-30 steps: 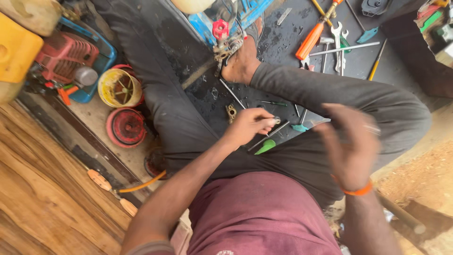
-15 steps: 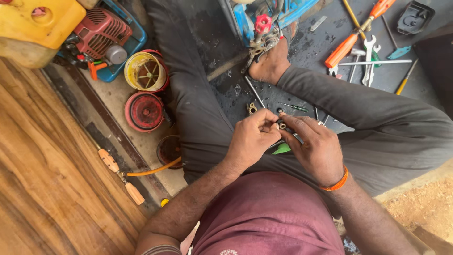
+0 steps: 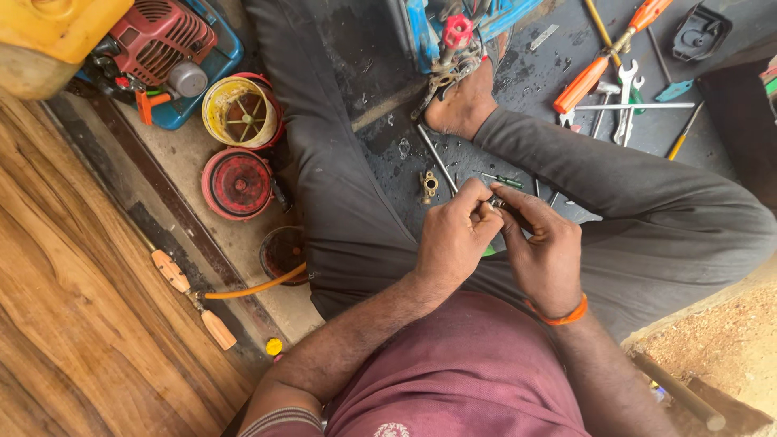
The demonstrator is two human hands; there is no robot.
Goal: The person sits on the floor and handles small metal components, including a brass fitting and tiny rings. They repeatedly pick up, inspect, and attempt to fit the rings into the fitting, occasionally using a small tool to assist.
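Dark metal part point(image 3: 495, 202) pinched between my left hand point(image 3: 453, 239) and right hand point(image 3: 544, 252), above my lap.
Both sets of fingers close on it; I judge fitting is underway, since the brass fitting point(image 3: 429, 184) and spanners point(image 3: 625, 97) lie unused on the floor.

The left hand point(image 3: 453, 239) and right hand point(image 3: 541, 247) meet above the lap, pinching a small metal part point(image 3: 495, 202) between them. Just beyond lies a brass fitting point(image 3: 429, 184) on the floor mat point(image 3: 526, 73). Wrenches point(image 3: 625, 89) lie farther right; two round covers point(image 3: 239, 146) sit to the left.
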